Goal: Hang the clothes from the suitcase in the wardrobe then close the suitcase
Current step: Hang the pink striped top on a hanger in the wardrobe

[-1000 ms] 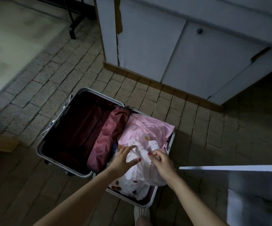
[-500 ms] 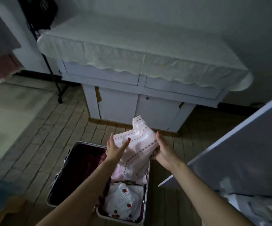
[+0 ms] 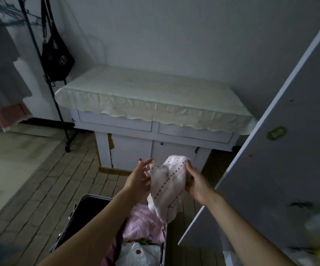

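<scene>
Pink dotted garment [image 3: 169,181], lifted out of the open suitcase [image 3: 90,200] within the last second, now hangs above it, right hand [image 3: 195,181] gripping 1 edge, left hand [image 3: 139,177] touching with fingers spread, ready for the wardrobe door [image 3: 282,150] beside it.

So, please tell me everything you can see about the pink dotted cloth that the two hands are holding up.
The pink dotted garment is a pale pink, thin, soft-looking fabric with lines of darker dots. It is crumpled and hangs down limp, so its full shape cannot be told. It is held in the air above the open suitcase, over the other clothes. The right hand grips its right edge. The left hand touches its left side with fairly straight fingers.
</scene>
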